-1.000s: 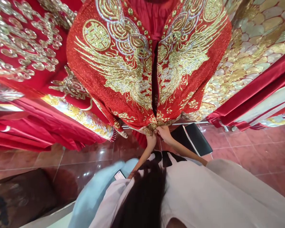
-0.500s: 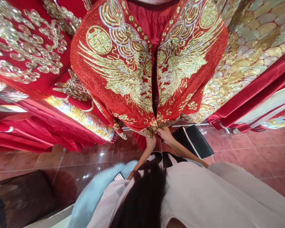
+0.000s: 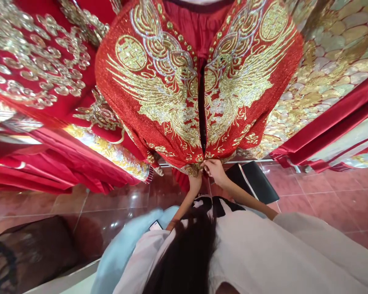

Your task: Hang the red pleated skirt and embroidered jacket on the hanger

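A red jacket (image 3: 168, 134) with gold embroidered birds and a beaded neckline hangs upright in front of me. Its front is parted in a narrow dark slit down the middle. At the bottom of that slit, my right hand (image 3: 215, 170) is closed, thumb and fingers pinching the jacket's lower front edge. My left hand (image 3: 195, 182) is at the gold hem just beside it, touching the cloth. The hem covers its fingers, so their grip is hidden. Some red cloth (image 3: 181, 181) hangs below the hem to the left.
More red garments hang close by: one with silver beading (image 3: 46, 61) at left, one with gold scales (image 3: 328, 69) at right. A black flat case (image 3: 259, 181) lies on the tiled floor (image 3: 322, 192). At lower left sits a dark brown bag (image 3: 33, 253). A phone (image 3: 155, 226) shows beside my left arm.
The view has shifted slightly, so the jacket sits a little further right. My right hand has risen a bit along the front edge and its fingers show more. My left hand stays at the hem.
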Tool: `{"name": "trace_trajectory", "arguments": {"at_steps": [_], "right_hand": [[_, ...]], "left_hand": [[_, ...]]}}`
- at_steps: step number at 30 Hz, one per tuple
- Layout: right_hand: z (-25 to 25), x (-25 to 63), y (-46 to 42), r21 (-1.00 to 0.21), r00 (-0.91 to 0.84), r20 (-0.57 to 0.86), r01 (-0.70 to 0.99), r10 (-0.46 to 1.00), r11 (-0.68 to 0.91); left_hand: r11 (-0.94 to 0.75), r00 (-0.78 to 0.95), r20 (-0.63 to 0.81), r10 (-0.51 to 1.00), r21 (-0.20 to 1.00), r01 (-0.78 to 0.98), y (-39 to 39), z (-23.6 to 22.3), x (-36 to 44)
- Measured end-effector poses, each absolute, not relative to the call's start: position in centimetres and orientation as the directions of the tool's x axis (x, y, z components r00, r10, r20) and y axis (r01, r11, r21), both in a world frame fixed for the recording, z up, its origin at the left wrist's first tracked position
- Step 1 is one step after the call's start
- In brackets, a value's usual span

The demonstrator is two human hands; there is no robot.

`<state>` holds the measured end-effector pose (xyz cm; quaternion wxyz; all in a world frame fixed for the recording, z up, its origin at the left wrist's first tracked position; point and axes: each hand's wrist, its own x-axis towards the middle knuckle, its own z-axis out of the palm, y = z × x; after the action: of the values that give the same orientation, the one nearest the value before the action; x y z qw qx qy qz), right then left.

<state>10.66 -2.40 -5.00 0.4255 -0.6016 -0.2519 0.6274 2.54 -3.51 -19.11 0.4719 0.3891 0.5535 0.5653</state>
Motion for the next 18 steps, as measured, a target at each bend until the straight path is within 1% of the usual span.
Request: {"name": "trace_trajectory", "arguments": {"at_steps": [3, 5, 7, 9, 11, 12, 13, 14, 16, 18], "right_hand": [[-2.1, 10.1, -1.6, -0.771, -0.002, -0.591, -0.292, 0.807, -0.565], [0.8, 9.7, -0.4, -0.755, -0.071, -0.570, -0.347, 0.819, -0.556], [3.5, 9.5, 0.9, -0.741, -0.119, -0.516, -0.434, 0.848, -0.512], [5.8, 9.3, 2.1, -0.697, -0.142, -0.521, -0.498, 0.842, -0.516], [8.0, 9.4, 3.2, -0.644, -0.155, -0.586, -0.506, 0.796, -0.573], [9.3, 9.5, 3.6, -0.633, -0.152, -0.611, -0.496, 0.777, -0.594], [10.8, 9.7, 4.0, -0.637, -0.159, -0.605, -0.492, 0.780, -0.594], [12.6, 9.8, 4.4, -0.655, -0.177, -0.564, -0.499, 0.806, -0.568], [16.5, 10.1, 4.8, -0.699, -0.236, -0.417, -0.534, 0.878, -0.475], [19.6, 10.2, 5.0, -0.731, -0.271, -0.288, -0.558, 0.919, -0.394]], "left_hand": [[0.061, -0.259, -0.095, 0.961, 0.988, -0.139, -2.5, -19.1, 2.4], [0.067, -0.270, -0.107, 0.957, 0.986, -0.154, -2.0, -19.0, 2.1], [0.085, -0.270, -0.128, 0.954, 0.982, -0.168, -1.7, -18.9, 1.7], [0.113, -0.256, -0.159, 0.954, 0.976, -0.186, -1.7, -18.8, 1.3], [0.134, -0.246, -0.184, 0.952, 0.969, -0.206, -1.7, -18.8, 1.1], [0.140, -0.246, -0.191, 0.950, 0.967, -0.213, -1.7, -18.7, 1.1], [0.140, -0.251, -0.194, 0.948, 0.966, -0.218, -1.7, -18.7, 1.2], [0.134, -0.260, -0.190, 0.947, 0.966, -0.219, -1.7, -18.7, 1.3], [0.111, -0.284, -0.171, 0.943, 0.971, -0.213, -1.6, -18.6, 1.6], [0.082, -0.308, -0.142, 0.941, 0.977, -0.197, -1.7, -18.3, 1.8]]}}
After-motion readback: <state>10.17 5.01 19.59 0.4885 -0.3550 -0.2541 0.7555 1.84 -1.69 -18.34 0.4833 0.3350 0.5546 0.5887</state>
